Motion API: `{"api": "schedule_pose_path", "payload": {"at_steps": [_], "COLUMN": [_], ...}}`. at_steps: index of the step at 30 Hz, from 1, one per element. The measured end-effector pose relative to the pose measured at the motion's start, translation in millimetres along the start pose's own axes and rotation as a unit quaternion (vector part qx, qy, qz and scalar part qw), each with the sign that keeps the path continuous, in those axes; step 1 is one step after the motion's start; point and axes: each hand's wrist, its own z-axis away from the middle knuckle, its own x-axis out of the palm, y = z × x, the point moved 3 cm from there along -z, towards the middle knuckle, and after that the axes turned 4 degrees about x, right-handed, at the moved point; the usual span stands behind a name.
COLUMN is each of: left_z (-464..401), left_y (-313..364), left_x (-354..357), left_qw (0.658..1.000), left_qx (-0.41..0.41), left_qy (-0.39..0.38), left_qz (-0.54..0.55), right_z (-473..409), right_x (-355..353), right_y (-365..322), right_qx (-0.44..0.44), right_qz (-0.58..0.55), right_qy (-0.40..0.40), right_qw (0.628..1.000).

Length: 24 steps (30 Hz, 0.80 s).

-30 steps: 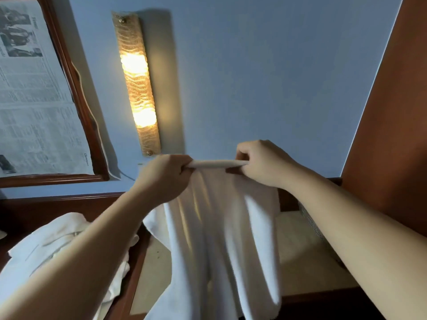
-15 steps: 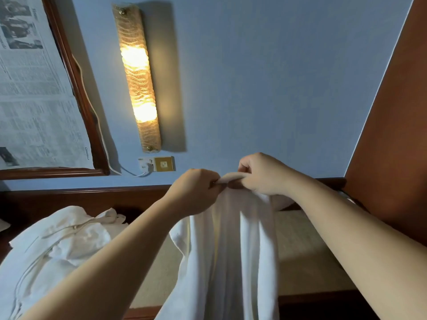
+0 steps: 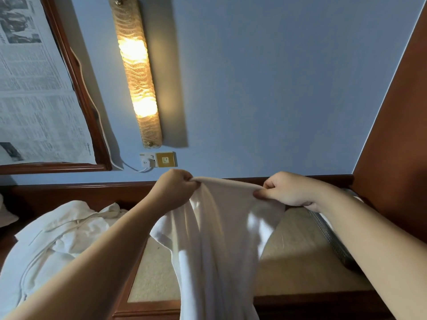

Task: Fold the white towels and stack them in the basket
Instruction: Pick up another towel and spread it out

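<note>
Left hand [image 3: 175, 189] and right hand [image 3: 288, 189] pinch a white cloth towel [image 3: 219, 239] mid-frame. Below lies a beige wood-framed tabletop [image 3: 300, 262]. Blue painted wall [image 3: 265, 88] fills the upper frame.

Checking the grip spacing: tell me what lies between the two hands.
In the head view, only the top edge of the white towel spans from the left hand to the right hand; each pinches one end.
</note>
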Motion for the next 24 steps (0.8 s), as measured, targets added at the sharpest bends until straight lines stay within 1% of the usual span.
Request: {"api": "schedule_pose_path", "payload": {"at_steps": [2, 3, 5, 7, 11, 12, 13, 15, 16, 18, 20, 22, 24], "left_z": [-0.3, 1.1, 6.1, 10.9, 19.4, 20.9, 21.3, 22.0, 23.1, 28.5, 35.5, 45.6, 51.1], "left_y": [-4.3, -6.3, -6.6, -3.5, 5.9, 8.2, 10.6, 16.4, 18.4, 21.3, 19.5, 19.0, 17.9], "left_x": [8.6, 13.7, 21.9, 28.6, 44.8, 48.1, 51.3, 53.9, 54.1, 55.0, 55.9, 57.1, 61.0], "left_qw": [0.991, 0.979, 0.949, 0.917, 0.861, 0.843, 0.822, 0.786, 0.779, 0.779, 0.779, 0.783, 0.79], "left_qx": [-0.091, -0.133, -0.193, -0.224, -0.244, -0.246, -0.245, -0.239, -0.234, -0.21, -0.161, -0.11, -0.07], "left_qy": [-0.031, -0.055, -0.097, -0.118, -0.125, -0.124, -0.115, -0.089, -0.075, -0.057, -0.066, -0.089, -0.097], "left_qz": [0.096, 0.144, 0.232, 0.308, 0.428, 0.463, 0.501, 0.563, 0.577, 0.588, 0.603, 0.606, 0.602], "right_z": [-1.6, -2.3, -5.0, -9.1, -10.6, -8.7, -7.0, -7.1, -8.2, -11.3, -15.1, -14.6, -13.3], "right_x": [7.9, 12.0, 20.1, 29.1, 51.1, 56.9, 61.9, 69.0, 71.7, 75.6, 77.6, 77.1, 78.5], "right_y": [-6.8, -10.9, -17.5, -21.2, -30.3, -34.3, -37.6, -41.1, -41.9, -39.7, -33.5, -28.0, -26.1], "right_qx": [-0.004, -0.009, -0.022, -0.028, -0.021, -0.022, -0.027, -0.045, -0.052, -0.058, -0.051, -0.043, -0.048], "right_qz": [-0.099, -0.149, -0.246, -0.319, -0.417, -0.436, -0.442, -0.422, -0.414, -0.424, -0.463, -0.516, -0.548], "right_qy": [-0.008, -0.012, -0.019, -0.039, -0.088, -0.098, -0.095, -0.051, -0.027, 0.003, 0.02, 0.018, 0.002], "right_qw": [0.995, 0.989, 0.969, 0.946, 0.904, 0.894, 0.892, 0.904, 0.908, 0.904, 0.884, 0.855, 0.835]}}
